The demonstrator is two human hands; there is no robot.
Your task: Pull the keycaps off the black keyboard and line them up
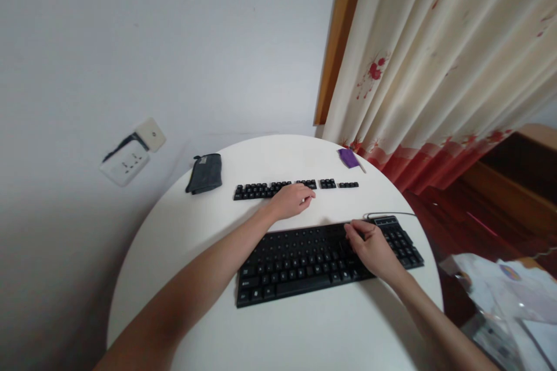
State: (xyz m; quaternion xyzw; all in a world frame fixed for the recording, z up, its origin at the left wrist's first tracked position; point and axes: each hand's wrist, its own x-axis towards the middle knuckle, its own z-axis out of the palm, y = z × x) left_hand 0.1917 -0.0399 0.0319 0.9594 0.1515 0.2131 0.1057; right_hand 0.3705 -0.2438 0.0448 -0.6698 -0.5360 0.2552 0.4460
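Note:
A black keyboard [300,266] lies slightly slanted on the round white table [278,336]. Its near rows carry keycaps, while the far rows show smaller, lower shapes. Behind it stretches a line of loose black keycaps [256,191], grouped in blocks. My left hand [290,200] is at this line, fingers curled and covering part of it; what they hold, if anything, is hidden. Over the keyboard's right part is my right hand [373,248], thumb and forefinger pinched together. Anything between those fingertips is too small to make out.
At the table's back left lies a dark zip pouch [206,174]. A purple cloth-like piece with a thin stick [348,157] rests at the back right. The keyboard's cable [389,213] runs off the right edge. Beyond are a wall socket [126,163], a curtain [404,69] and plastic bags [500,295].

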